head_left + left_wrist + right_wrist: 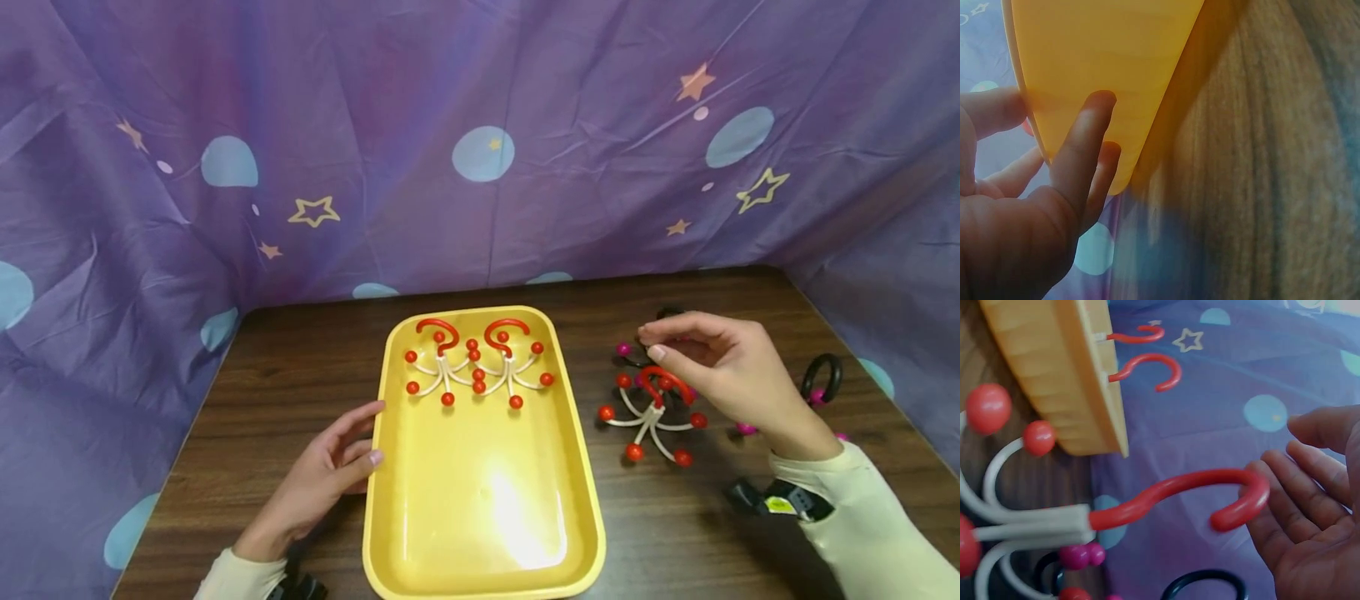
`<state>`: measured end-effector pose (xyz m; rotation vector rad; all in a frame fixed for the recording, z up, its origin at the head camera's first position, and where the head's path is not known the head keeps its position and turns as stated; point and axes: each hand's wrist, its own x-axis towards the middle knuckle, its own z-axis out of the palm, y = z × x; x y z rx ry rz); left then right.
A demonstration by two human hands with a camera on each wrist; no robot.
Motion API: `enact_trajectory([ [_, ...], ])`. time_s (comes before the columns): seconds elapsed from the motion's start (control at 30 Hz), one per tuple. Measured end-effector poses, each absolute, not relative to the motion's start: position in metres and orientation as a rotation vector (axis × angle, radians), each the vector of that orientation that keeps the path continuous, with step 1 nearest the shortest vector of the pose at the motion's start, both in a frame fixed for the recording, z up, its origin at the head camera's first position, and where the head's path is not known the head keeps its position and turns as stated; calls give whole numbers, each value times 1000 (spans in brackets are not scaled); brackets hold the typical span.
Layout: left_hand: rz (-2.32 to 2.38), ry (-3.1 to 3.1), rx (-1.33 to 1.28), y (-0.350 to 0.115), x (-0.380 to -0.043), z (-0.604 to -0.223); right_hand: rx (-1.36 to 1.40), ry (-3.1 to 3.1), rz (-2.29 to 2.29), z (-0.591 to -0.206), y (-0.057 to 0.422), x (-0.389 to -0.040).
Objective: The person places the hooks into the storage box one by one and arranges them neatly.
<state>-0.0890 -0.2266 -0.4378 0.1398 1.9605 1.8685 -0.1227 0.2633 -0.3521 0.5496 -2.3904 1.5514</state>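
A red-and-white multi-arm hanger (654,414) stands on the table right of the tray, its red hook (1179,481) uppermost and red balls tipping its curved white arms. Right beside that hook, my right hand (720,367) hovers with fingers loosely bent and nothing between them. My left hand (322,475) rests against the left side of a yellow tray (480,500), its fingers (1085,144) lying along the outer wall. Two matching hangers, a left one (442,367) and a right one (510,367), sit side by side at the tray's far end.
Black hangers with magenta balls stand on the right, one with its black hook (822,375) near the table edge, another partly hidden behind the right hand. A purple patterned curtain (420,217) rises behind the dark wooden table (285,375).
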Motion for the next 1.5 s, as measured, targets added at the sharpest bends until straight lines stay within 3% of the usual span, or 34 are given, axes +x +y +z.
enact_trajectory([
  [0.5,1869,1958,124,-227,-90,-439,388,-2486,1484,-389,285,-107],
  [0.97,1849,1974,102,-226,-90,-437,379,-2499,1287,-390,285,-94],
  [1.5,1863,1945,140,-227,-89,-437,332,-2501,1384,-391,283,-96],
])
